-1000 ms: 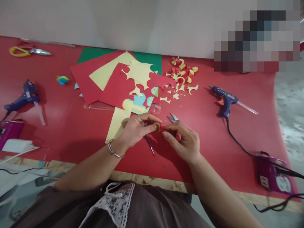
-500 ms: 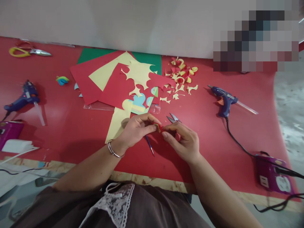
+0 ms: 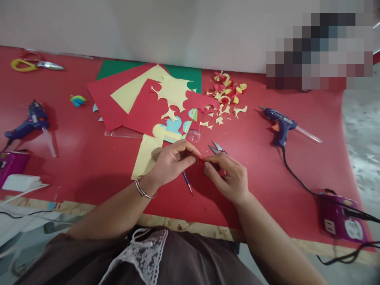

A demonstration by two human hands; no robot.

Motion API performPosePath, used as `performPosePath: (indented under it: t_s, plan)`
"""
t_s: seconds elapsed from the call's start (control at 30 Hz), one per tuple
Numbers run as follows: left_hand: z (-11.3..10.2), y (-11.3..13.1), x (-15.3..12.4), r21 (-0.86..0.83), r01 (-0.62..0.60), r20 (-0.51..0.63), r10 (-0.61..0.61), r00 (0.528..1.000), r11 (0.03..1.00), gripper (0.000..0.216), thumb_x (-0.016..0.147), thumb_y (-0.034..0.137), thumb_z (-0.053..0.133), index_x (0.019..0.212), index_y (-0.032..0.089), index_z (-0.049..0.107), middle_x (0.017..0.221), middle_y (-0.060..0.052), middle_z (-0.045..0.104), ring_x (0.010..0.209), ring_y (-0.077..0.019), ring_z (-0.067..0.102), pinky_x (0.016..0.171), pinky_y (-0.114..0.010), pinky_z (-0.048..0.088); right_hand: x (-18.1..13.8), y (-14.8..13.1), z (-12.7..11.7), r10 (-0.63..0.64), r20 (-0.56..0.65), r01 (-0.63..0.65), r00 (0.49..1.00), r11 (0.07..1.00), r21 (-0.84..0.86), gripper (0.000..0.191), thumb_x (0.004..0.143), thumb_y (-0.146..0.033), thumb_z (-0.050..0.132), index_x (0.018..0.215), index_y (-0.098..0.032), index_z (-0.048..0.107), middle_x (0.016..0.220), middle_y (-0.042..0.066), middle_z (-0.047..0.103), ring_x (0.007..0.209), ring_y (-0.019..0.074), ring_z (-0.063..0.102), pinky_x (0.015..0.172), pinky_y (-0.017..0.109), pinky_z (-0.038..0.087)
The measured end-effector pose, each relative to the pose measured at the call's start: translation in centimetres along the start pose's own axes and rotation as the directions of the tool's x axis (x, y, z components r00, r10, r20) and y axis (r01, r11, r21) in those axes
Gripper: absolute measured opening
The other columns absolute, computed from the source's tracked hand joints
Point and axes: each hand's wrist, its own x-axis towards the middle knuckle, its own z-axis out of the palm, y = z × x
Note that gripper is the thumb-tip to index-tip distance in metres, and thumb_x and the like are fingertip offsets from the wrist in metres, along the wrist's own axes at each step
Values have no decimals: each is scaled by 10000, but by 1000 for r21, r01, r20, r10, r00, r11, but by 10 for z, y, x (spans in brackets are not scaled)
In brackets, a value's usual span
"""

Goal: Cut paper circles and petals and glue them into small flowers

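Note:
My left hand (image 3: 172, 163) and my right hand (image 3: 228, 176) meet just above the red table (image 3: 89, 166), fingertips pinched together on a small red and yellow paper piece (image 3: 201, 160). Most of that piece is hidden by my fingers. A thin blue pen (image 3: 187, 183) lies on the table under my left hand. Small silver snips (image 3: 216, 148) lie just beyond my right hand's fingers. A yellow paper strip (image 3: 147, 156) lies beside my left wrist.
Red, yellow and green paper sheets (image 3: 148, 99) are stacked at the back centre, with folded red-yellow pieces and scraps (image 3: 227, 93) to their right. Blue glue guns lie at the right (image 3: 280, 126) and left (image 3: 29, 122). Yellow-handled scissors (image 3: 32, 64) sit far left. A purple power strip (image 3: 341, 217) is near right.
My fingers have closed tighter on the paper piece, so less of its yellow shows. Both hands stay in the same place.

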Motion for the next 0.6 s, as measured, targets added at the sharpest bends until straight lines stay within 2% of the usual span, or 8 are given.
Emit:
performPosePath:
  t_s: [0.17, 0.3, 0.43, 0.6]
  plan:
    - [2, 1, -3, 209, -137, 18, 137, 990, 968, 138, 930, 89, 683, 922, 211, 747, 906, -29, 731, 853, -156, 680, 793, -288, 559, -3, 3, 2, -73, -20, 70, 997, 990, -123, 112, 1021, -125, 648, 1056, -195, 728, 774, 25, 720, 618, 137, 648, 583, 277, 537]
    - [3, 1, -4, 289, -173, 27, 173, 985, 941, 165, 932, 59, 674, 942, 208, 746, 898, -18, 731, 835, -140, 674, 740, -258, 544, -3, 5, 3, -120, 1, 118, 993, 975, -191, 103, 1022, -132, 649, 1072, -195, 713, 758, 17, 701, 599, 136, 624, 591, 287, 523]
    - [3, 1, -5, 304, -157, 14, 160, 987, 940, 162, 934, 64, 668, 966, 201, 746, 913, -23, 739, 837, -134, 685, 742, -243, 569, -3, 5, 3, -158, 17, 157, 987, 961, -228, 77, 1020, -157, 662, 1067, -201, 704, 737, 5, 681, 595, 139, 615, 596, 288, 516]
    - [3, 6, -6, 207, -164, 72, 152, 986, 964, 95, 962, 145, 698, 1029, 197, 741, 974, -41, 774, 895, -144, 732, 791, -245, 617, -3, 5, 3, -168, 26, 169, 985, 960, -222, 92, 1020, -150, 652, 1077, -199, 704, 763, 18, 693, 604, 141, 623, 603, 281, 515]
